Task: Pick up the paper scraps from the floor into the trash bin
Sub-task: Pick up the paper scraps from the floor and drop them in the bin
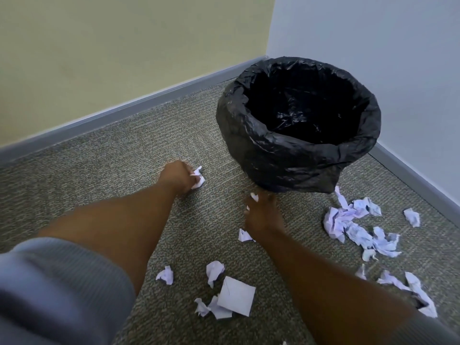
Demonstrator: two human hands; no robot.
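Observation:
A trash bin (296, 155) lined with a black bag stands on the carpet in the room's corner; its inside looks dark. My left hand (178, 176) is low on the floor, left of the bin, with its fingers closed on a crumpled white paper scrap (199, 179). My right hand (261, 215) hovers over the carpet just in front of the bin, fingers loosely spread, holding nothing that I can see. A small scrap (245, 235) lies right beside its wrist. Several more crumpled scraps lie in a pile (348, 222) to the right and in a group (229, 295) near me.
Grey-green carpet (124, 170) covers the floor. A yellow wall (112, 46) with a grey baseboard runs along the back left, and a pale blue wall (398, 58) closes the right side behind the bin. My grey sleeve (49, 290) fills the lower left.

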